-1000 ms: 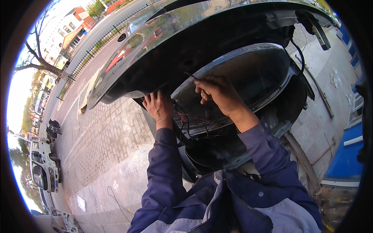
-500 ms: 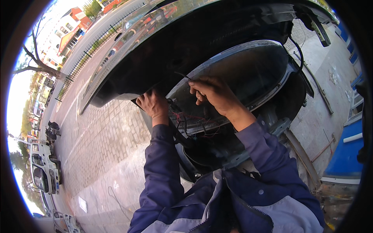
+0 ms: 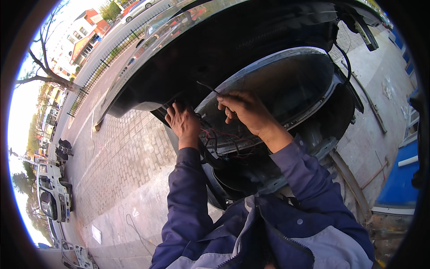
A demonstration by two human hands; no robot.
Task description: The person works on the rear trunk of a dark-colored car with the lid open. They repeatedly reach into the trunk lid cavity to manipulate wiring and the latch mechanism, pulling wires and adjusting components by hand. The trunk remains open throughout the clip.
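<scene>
1. Raised car lid, dark and glossy, fills the upper middle of the view, slanting over both hands. Its top runs out of frame, and its underside is so dark that most detail there is lost.
2. The curved glass panel lies below the lid and behind the right hand, which covers part of its near side.
3. The left hand is up at the lid's lower left edge, back of the hand showing, fingers bent. Its fingertips go into shadow, so I cannot tell whether they grip anything. It is in much the same place as one second ago.
4. The right hand is in front of the glass, just right of the left hand and apart from it. Thumb and forefinger pinch together on a thin strand; the remaining fingers curl loosely. It sits slightly lower than one second ago.
5. The loose wires, red and dark, hang between the two forearms in a tangle; their ends are hard to trace.
6. The thin dark strand sticks out up and left from the right hand's pinch. More of it shows than one second ago, and its tip points farther left. Whether that tip touches the lid is unclear.
</scene>
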